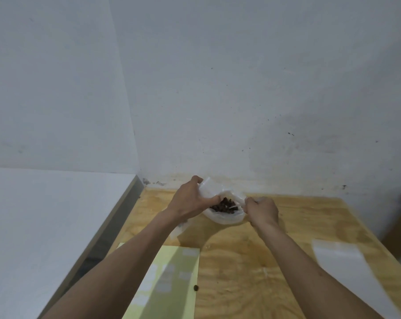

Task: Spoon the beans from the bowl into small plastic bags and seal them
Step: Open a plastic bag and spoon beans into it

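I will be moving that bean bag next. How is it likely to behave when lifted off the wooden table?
The plastic bag looks thin and crumpled, so probably floppy. The beans sit low, so it would likely sag there. Its mouth looks open between the left hand and right hand, so tipping may spill beans.

A: Site type? Looks like a plain room in a home, or a makeshift workroom. Cannot tell which.

B: Evidence: bare painted wall [241, 88], pale grey, scuffed, with dark specks and yellowish staining along the base where it meets the table [252, 261].

A: The table is raw plywood, unfinished, pushed into a corner.

B: A white surface [45, 226] adjoins on the left. A yellow-green sheet [172, 284] and a white sheet [342, 261] lie on the plywood. No machines, no shop fittings.
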Motion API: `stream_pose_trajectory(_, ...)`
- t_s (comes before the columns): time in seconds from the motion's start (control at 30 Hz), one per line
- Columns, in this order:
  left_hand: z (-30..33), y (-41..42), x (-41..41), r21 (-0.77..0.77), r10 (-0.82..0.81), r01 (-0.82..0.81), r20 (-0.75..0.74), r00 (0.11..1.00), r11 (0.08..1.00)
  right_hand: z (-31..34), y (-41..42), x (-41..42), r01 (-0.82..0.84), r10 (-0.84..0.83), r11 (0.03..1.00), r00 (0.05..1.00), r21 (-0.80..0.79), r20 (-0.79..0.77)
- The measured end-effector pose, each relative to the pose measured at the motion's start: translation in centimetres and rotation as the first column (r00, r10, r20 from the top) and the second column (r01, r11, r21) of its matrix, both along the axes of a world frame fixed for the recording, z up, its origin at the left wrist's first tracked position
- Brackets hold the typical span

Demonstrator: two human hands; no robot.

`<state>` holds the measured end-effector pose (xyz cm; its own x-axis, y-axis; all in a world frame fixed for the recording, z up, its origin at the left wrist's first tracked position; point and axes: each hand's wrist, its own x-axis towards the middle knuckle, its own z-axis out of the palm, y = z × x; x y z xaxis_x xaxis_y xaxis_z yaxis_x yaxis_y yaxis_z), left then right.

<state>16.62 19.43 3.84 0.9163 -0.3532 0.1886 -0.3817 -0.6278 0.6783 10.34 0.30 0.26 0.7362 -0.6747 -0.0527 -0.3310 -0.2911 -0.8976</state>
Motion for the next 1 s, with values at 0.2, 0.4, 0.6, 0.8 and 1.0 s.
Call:
stream_pose_trajectory(0.2,0.2,1.0,0.3,0.008,0.025,-0.025,0.015,1.0,1.0,1.5,-1.2,-0.2,0.102,-0.105,0.984,0.994,0.149,0.015)
stream_pose_trajectory(0.4,0.2,1.3,-0.4,0.014,0.009,-0.01,0.042,0.999,1.0,4.2,-2.9,-1.9,0.064,-0.076,0.985,0.994,0.163,0.073)
stream_pose_trajectory(0.6,0.4,0.7,-1.1,0.024,0.003,-0.005,0.071,0.997,1.0,7.9,-3.4,-2.4,0.019,-0.038,0.988,0.991,0.151,0.128)
stream_pose_trajectory(0.8,1.1,0.0,-1.6,0.024,-0.005,0.004,0.062,0.998,1.0,9.6,-1.7,-2.1,-0.053,0.034,0.992,0.986,0.114,0.162)
stream_pose_trajectory(1.0,1.4,-0.1,-1.9,0.005,0.001,-0.001,0.046,0.999,1.0,10.3,0.7,-3.0,-0.233,0.33,0.897,0.919,-0.375,0.216)
